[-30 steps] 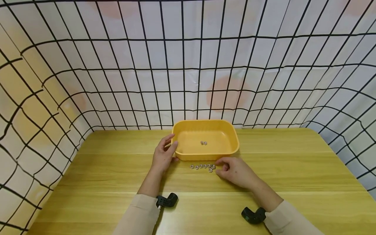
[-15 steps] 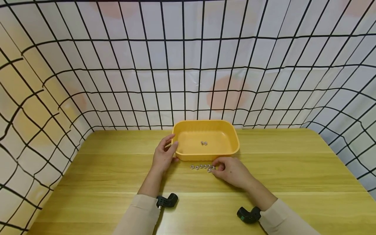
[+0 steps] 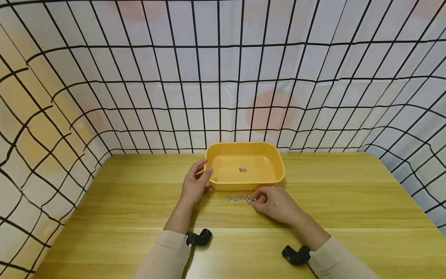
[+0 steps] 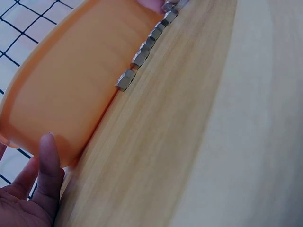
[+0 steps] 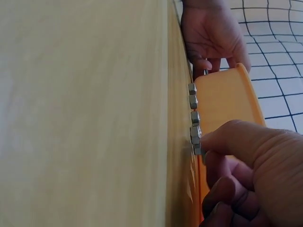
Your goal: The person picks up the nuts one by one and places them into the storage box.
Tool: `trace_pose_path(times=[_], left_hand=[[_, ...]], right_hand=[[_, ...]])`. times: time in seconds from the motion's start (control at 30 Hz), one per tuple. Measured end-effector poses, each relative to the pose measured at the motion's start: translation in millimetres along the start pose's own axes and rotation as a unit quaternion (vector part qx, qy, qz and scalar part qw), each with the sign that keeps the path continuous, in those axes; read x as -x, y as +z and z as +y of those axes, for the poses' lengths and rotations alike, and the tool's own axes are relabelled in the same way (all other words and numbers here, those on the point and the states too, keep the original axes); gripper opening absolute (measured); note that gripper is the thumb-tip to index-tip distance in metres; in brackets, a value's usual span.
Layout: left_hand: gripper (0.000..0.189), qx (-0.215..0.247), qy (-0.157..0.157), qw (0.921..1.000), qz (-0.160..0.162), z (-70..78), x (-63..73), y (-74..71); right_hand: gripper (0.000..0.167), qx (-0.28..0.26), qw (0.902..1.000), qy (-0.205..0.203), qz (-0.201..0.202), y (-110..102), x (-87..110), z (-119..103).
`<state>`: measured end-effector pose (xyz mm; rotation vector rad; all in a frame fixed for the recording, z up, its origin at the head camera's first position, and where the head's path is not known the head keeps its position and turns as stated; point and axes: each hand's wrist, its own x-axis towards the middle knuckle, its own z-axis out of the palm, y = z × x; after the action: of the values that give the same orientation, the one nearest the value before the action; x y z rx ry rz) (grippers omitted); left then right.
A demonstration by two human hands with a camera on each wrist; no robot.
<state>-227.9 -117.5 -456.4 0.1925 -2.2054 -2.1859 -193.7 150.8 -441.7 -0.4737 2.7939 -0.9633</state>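
A yellow plastic basin [image 3: 244,186] sits toward the table's back, with two small metal nuts [image 3: 242,169] on its floor. My left hand [image 3: 193,184] rests at the basin's left end, fingers extended, thumb by the rim. Along the basin's front side runs a row of several hex nuts [image 3: 239,197], with one nut [image 3: 248,202] just in front of the row's right end. There my right hand [image 3: 275,202] pinches a tilted nut [image 3: 254,200] between thumb and forefinger, close over the table. In the right wrist view the forefinger partly hides that end of the row.
The wooden table [image 3: 139,217] extends to both sides and in front of the basin. Behind it hangs a black grid net [image 3: 226,81] against a pale curtain. Each wrist bears a black camera mount [image 3: 199,237].
My right hand has shifted a little left and now pinches the nut at the row's right end, which has tipped. The loose front nut has slid slightly left. The left hand stays put.
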Motion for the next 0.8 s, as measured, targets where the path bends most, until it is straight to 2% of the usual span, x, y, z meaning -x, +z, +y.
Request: trace_pose_path(times=[0.47, 0.8], left_hand=[[0.045, 0.002, 0.006, 1.0, 0.0, -1.4, -1.5, -0.8], [0.046, 0.007, 0.003, 1.0, -0.002, -1.3, -0.5, -0.4]], right_hand=[[0.01, -0.003, 1.0, -0.003, -0.001, -11, 4.9, -12], [0.008, -0.021, 0.9997, -0.008, 0.001, -28, 5.4, -26]])
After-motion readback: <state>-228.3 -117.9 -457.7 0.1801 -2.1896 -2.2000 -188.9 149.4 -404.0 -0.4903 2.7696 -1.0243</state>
